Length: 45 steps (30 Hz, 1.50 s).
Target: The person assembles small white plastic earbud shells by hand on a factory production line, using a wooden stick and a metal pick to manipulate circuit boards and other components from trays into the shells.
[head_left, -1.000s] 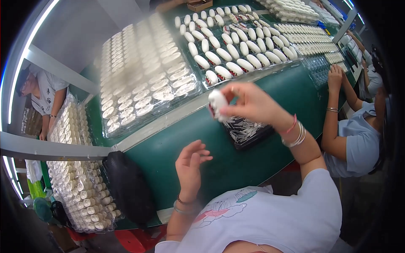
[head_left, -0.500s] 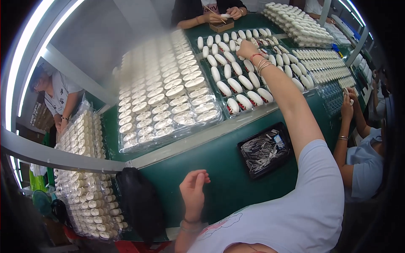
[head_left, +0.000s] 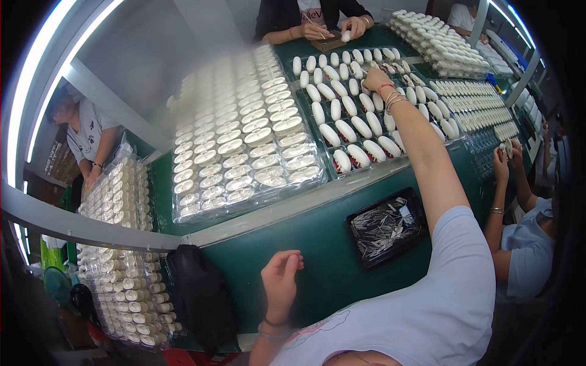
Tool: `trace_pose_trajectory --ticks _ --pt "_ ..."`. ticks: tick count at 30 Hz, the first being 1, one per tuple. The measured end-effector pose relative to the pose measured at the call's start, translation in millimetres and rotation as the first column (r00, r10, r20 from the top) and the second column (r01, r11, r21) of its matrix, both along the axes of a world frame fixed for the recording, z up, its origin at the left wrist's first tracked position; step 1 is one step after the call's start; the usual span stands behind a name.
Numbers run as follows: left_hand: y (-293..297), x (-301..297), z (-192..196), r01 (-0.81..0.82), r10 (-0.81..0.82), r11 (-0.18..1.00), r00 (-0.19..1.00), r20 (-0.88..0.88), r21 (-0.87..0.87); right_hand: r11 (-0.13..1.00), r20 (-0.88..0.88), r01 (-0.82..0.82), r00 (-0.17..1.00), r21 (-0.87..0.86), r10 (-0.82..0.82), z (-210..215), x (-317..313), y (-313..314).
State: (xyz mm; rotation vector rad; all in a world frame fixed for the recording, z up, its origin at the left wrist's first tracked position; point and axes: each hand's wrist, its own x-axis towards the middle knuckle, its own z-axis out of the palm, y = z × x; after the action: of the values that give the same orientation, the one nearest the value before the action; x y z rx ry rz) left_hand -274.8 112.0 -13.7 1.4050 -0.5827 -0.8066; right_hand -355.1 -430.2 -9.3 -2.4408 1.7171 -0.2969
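My right hand reaches far across the bench into a clear tray of glossy white oval shells. Its fingers are closed and bent down among the shells. The fingertips are hidden, so whatever they grip does not show. Several shells, such as the front white shell, have red and dark bits along their sides. Above the near part of the green bench hovers my left hand, thumb drawn against curled fingers. I cannot make out anything in it. To its right lies a black tray with many thin metal strips.
Stacked clear trays of cream oval parts fill the left side; more parts stack at far left. A grey rail crosses the green bench. A black cloth bundle lies near left. Co-workers sit opposite, left and right.
The view has shifted slightly, moving the trays a little within the picture. My right hand stays among the shells, and my left hand keeps its curled pose. The person opposite has moved their hands.
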Motion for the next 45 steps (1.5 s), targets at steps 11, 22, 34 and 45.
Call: trace_pose_trajectory --ticks 11,22,34,45 --pt "6 -12 10 0.050 -0.054 0.997 0.996 -0.065 -0.061 0.812 0.736 -0.376 0.671 0.447 -0.095 108 -61 127" --pt "7 -20 32 0.189 -0.239 0.950 0.952 -0.192 -0.248 0.750 0.538 -0.632 0.571 -0.194 0.620 86 -78 399" --pt "23 -19 31 0.064 -0.200 0.872 0.951 -0.235 -0.484 0.723 0.804 -0.657 0.539 0.215 0.251 76 -87 449" --pt "5 -36 24 0.108 0.100 0.839 0.933 0.345 -0.534 0.158 0.772 -0.908 0.226 0.387 -0.594 48 -69 446"
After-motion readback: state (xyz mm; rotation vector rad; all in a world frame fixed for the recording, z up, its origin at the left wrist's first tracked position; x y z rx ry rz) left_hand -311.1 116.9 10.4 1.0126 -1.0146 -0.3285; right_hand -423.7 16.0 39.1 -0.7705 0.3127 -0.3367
